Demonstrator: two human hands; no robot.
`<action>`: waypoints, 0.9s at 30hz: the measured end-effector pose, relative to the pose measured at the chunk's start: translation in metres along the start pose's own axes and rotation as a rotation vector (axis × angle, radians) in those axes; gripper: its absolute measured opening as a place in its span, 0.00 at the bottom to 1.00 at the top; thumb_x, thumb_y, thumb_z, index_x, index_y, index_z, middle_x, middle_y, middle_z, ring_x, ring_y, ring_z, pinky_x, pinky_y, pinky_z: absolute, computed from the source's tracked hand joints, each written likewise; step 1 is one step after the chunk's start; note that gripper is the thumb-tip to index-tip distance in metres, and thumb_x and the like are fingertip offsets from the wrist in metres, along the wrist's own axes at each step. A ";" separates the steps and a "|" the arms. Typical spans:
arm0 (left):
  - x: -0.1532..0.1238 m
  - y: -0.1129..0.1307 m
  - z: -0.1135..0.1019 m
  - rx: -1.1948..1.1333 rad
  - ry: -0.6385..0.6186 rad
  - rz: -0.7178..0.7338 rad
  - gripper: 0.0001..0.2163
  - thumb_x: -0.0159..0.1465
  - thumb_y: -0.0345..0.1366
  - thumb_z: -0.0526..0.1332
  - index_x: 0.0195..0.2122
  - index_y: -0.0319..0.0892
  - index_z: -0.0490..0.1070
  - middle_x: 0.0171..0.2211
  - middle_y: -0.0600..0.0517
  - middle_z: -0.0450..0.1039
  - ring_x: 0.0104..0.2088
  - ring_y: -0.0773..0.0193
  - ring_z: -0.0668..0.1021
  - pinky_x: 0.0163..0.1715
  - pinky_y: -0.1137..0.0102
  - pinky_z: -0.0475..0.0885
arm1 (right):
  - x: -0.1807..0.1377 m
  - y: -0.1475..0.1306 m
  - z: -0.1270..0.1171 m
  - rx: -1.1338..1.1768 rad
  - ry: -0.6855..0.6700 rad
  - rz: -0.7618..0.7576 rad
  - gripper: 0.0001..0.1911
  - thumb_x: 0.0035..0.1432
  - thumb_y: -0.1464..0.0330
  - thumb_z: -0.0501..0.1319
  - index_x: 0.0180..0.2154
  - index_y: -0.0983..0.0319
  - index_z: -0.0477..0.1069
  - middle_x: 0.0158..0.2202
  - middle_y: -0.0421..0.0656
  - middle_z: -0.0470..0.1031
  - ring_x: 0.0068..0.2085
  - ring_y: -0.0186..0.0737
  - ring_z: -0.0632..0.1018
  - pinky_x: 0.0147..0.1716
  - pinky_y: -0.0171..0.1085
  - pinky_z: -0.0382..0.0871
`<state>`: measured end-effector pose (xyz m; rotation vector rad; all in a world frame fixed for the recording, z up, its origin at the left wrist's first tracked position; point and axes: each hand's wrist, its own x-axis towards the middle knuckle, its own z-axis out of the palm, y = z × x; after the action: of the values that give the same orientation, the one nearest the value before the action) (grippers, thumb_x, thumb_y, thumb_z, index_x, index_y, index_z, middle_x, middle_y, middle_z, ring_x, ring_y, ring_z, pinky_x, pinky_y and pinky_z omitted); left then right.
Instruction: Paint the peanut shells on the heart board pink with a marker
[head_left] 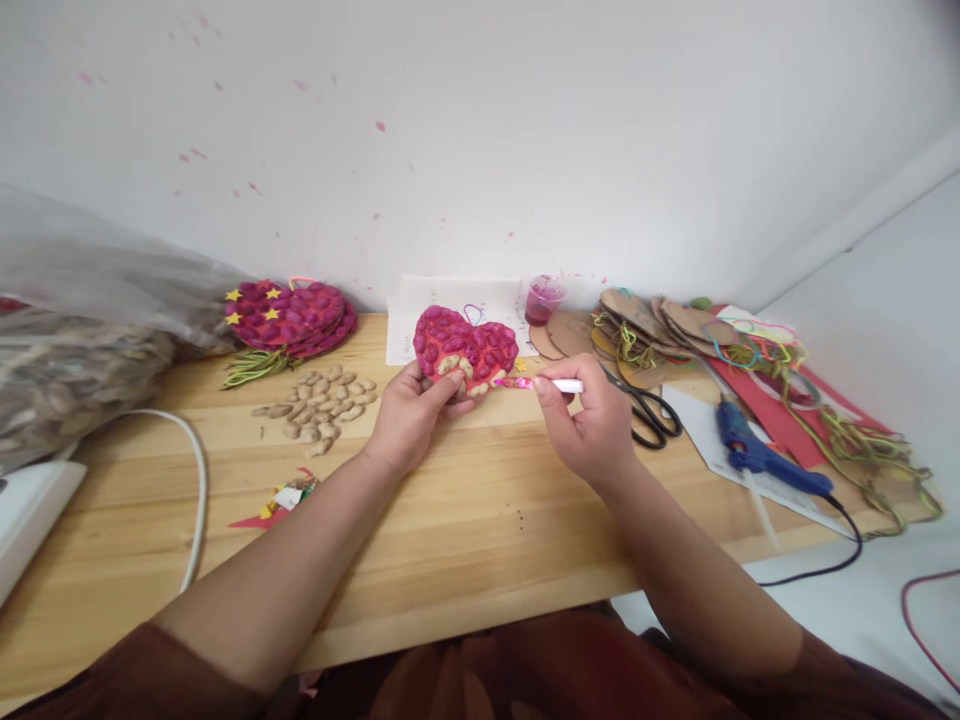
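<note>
My left hand grips the lower left edge of a heart-shaped craft piece covered with peanuts. Most of its peanuts are magenta; several along the bottom are still bare tan. A thin loop of string stands up from its top notch. In my right hand is a paintbrush with a white handle, closed between thumb and fingers. Its pink-stained tip meets the lower right edge of the heart. Behind them stands a clear plastic cup with magenta paint inside, beside a white sheet.
Loose peanuts and paper scraps lie left, near stacked painted pieces and a bag of peanuts. To the right are black scissors, cardboard shapes, a blue glue gun with its cord, and green string.
</note>
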<state>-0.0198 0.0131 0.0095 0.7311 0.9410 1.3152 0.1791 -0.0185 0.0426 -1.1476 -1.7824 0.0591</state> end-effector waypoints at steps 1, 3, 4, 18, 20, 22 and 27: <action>0.000 -0.001 0.000 0.003 0.000 -0.002 0.22 0.45 0.39 0.80 0.38 0.39 0.74 0.31 0.54 0.78 0.31 0.66 0.81 0.33 0.70 0.82 | 0.000 0.001 0.000 0.000 -0.004 0.005 0.03 0.66 0.67 0.61 0.38 0.59 0.71 0.32 0.39 0.78 0.30 0.33 0.76 0.30 0.33 0.69; 0.001 -0.001 -0.001 0.010 0.005 -0.006 0.22 0.45 0.38 0.80 0.38 0.39 0.74 0.32 0.53 0.79 0.31 0.66 0.81 0.34 0.70 0.81 | 0.000 0.002 -0.001 0.000 -0.007 0.022 0.03 0.66 0.66 0.61 0.38 0.59 0.71 0.32 0.40 0.78 0.29 0.34 0.76 0.29 0.34 0.68; 0.001 -0.002 -0.001 0.013 0.010 -0.005 0.22 0.44 0.38 0.80 0.37 0.39 0.74 0.33 0.53 0.79 0.32 0.66 0.81 0.34 0.70 0.81 | 0.000 0.003 -0.001 -0.002 -0.005 0.032 0.04 0.66 0.66 0.61 0.38 0.59 0.70 0.31 0.40 0.78 0.29 0.34 0.75 0.29 0.34 0.68; 0.001 -0.002 -0.001 0.042 0.017 0.012 0.22 0.45 0.40 0.80 0.37 0.39 0.74 0.32 0.53 0.78 0.31 0.67 0.80 0.34 0.71 0.80 | 0.001 0.008 -0.002 0.027 -0.003 0.033 0.03 0.67 0.66 0.61 0.39 0.58 0.70 0.33 0.39 0.77 0.32 0.35 0.76 0.32 0.35 0.70; 0.000 -0.001 -0.001 0.039 0.020 0.018 0.22 0.45 0.40 0.80 0.37 0.39 0.74 0.32 0.53 0.78 0.32 0.67 0.80 0.34 0.71 0.80 | 0.000 0.007 0.000 0.041 -0.018 0.023 0.02 0.67 0.67 0.61 0.39 0.58 0.70 0.33 0.39 0.77 0.33 0.35 0.77 0.33 0.35 0.70; 0.000 -0.001 -0.001 0.036 0.024 0.022 0.22 0.45 0.40 0.80 0.37 0.39 0.75 0.33 0.53 0.78 0.32 0.67 0.80 0.34 0.72 0.80 | -0.002 0.006 0.000 0.055 -0.019 0.023 0.02 0.67 0.67 0.61 0.40 0.58 0.70 0.34 0.39 0.78 0.33 0.35 0.77 0.33 0.35 0.70; 0.001 -0.002 -0.001 0.033 0.026 0.015 0.21 0.46 0.39 0.79 0.38 0.39 0.75 0.33 0.53 0.79 0.32 0.68 0.79 0.34 0.72 0.80 | -0.002 0.006 0.001 0.076 -0.034 0.035 0.02 0.67 0.67 0.61 0.39 0.58 0.70 0.33 0.39 0.78 0.32 0.35 0.77 0.33 0.35 0.70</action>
<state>-0.0200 0.0136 0.0070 0.7494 0.9823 1.3274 0.1829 -0.0158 0.0380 -1.1294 -1.7747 0.1665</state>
